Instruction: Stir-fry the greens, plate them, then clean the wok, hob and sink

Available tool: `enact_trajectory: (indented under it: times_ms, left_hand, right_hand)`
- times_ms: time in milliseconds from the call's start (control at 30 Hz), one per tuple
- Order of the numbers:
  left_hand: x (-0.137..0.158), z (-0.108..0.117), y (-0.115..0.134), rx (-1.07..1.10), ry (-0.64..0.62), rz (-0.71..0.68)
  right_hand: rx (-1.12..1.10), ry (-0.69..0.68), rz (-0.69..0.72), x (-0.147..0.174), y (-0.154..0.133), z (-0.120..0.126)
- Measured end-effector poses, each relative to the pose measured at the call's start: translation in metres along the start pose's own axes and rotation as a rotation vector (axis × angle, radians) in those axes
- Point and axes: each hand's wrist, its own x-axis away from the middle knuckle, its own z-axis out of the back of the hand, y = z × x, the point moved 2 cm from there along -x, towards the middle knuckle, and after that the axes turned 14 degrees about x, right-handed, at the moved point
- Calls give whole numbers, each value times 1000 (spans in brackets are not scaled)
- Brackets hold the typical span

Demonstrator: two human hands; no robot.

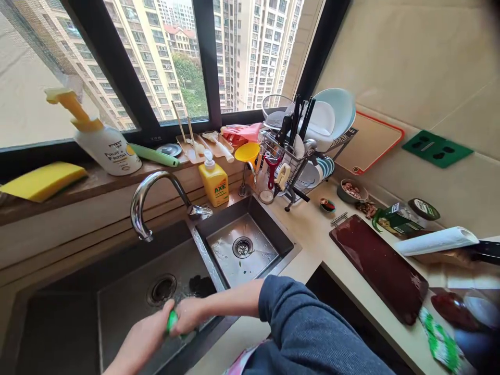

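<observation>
Over the front part of the large sink basin (128, 291), my two hands are close together around a small bright green thing (171, 321). My left hand (150, 330) is closed on it, with the thumb on top. From the other side my right hand (188, 315) also has its fingers closed round it. Most of the green thing is hidden by the fingers, so its kind cannot be told. Behind the hands lies the basin's drain (162, 290), with a dark patch (202, 285) to its right. The chrome faucet (142, 208) arches above the basin.
A smaller basin (222, 234) adjoins on the right, with green scraps inside. Behind it are a yellow soap bottle (215, 185) and a dish rack (287, 161). A dark red cutting board (378, 265) lies on the right counter. A yellow sponge (45, 179) rests on the sill.
</observation>
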Motion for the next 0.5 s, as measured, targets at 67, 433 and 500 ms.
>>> enact_trajectory:
  times_ms: [67,433,500]
  left_hand:
    - [1,-12,-11,-12,-5,-29]
    - [40,-11,29,1089,-137,555]
    - [47,-3,43,1045,-330,564]
  right_hand:
    - [-178,-118,-60,0,-1,-17]
    - [499,546,415,75,6,31]
    - [570,553,550,81,-1,47]
